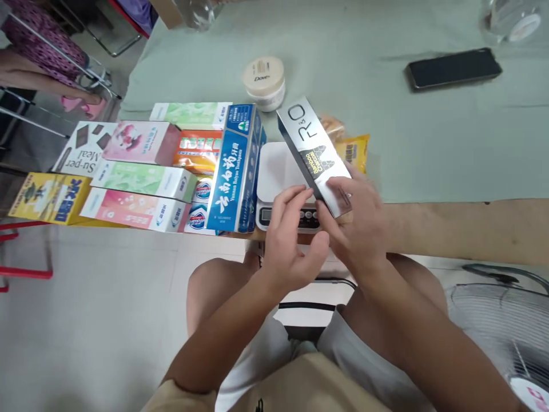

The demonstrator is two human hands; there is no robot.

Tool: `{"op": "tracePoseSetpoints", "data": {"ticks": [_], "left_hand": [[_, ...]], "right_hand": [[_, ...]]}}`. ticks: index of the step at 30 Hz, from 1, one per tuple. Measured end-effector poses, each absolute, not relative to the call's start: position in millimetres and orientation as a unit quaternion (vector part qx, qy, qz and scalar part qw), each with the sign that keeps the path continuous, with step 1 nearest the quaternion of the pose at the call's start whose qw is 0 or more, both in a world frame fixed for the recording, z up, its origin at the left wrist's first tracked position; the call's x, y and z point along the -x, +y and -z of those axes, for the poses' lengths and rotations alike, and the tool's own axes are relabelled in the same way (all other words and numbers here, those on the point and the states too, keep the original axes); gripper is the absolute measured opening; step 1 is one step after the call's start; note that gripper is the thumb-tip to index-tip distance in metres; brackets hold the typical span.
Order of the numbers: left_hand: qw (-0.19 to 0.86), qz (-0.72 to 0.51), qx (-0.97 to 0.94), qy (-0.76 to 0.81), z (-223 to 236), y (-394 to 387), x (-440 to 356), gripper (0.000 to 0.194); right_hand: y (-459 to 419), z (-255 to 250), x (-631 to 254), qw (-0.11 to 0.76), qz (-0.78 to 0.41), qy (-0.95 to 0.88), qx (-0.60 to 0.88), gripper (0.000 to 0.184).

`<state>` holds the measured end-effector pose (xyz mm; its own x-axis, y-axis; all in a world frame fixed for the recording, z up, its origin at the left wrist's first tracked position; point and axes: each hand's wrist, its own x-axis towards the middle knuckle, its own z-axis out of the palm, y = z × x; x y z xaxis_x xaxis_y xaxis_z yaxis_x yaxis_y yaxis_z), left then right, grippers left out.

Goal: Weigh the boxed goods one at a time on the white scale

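A silver and black "R&O Bamboo Charcoal" box point(315, 154) is tilted above the table edge, its lower end gripped by my right hand point(358, 212). My left hand point(294, 243) is beside that end with fingers spread and curved, a fingertip at or near the box's side. Partly covered by the box and my hands is a white kitchen scale point(274, 171) with a small display and buttons. Left of the scale lies a blue toothpaste box point(234, 171). Behind the silver box, a yellow packet point(358, 150) shows in part.
Several boxes lie at the left, among them a pink box point(137, 140) and a yellow box point(49, 197). A Dove jar point(265, 80) stands behind the scale. A phone point(454, 70) lies at the right. A fan point(501, 320) is below right; a person's legs point(38, 74) show far left.
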<state>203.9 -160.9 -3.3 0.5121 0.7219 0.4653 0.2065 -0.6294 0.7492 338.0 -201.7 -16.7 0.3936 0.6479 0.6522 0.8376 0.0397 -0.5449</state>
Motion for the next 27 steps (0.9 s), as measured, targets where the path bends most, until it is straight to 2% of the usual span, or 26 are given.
{"op": "tracePoseSetpoints", "data": {"ticks": [3,6,12,20,24,26,27], "left_hand": [[0.358,-0.371,-0.811,0.277,5.1,-157.6,-195.7,0.06],[0.376,-0.366,-0.805,0.276,7.9,-154.6,-188.0,0.067],[0.369,-0.367,-0.8,0.297,23.4,-157.0,-173.1,0.078],[0.431,-0.323,-0.794,0.282,29.6,-164.1,-155.9,0.087],[0.415,-0.346,-0.793,0.284,33.1,-160.6,-160.4,0.085],[0.383,-0.41,-0.783,0.269,32.5,-163.6,-165.6,0.074],[0.357,-0.464,-0.772,0.247,30.2,-167.1,-166.6,0.062]], "right_hand": [[-188.4,21.6,-326.6,0.458,0.065,-0.53,0.71,0.022],[-182.4,21.1,-319.7,0.451,0.088,-0.55,0.697,0.018],[-187.5,13.8,-319.4,0.465,0.033,-0.585,0.664,0.023],[-188.4,21.0,-321.2,0.448,0.056,-0.589,0.671,0.028],[-188.1,26.0,-315.5,0.425,0.055,-0.583,0.691,0.032],[-187.1,26.7,-314.2,0.412,0.042,-0.59,0.693,0.037],[-186.3,26.3,-314.2,0.406,0.035,-0.593,0.694,0.038]]}}
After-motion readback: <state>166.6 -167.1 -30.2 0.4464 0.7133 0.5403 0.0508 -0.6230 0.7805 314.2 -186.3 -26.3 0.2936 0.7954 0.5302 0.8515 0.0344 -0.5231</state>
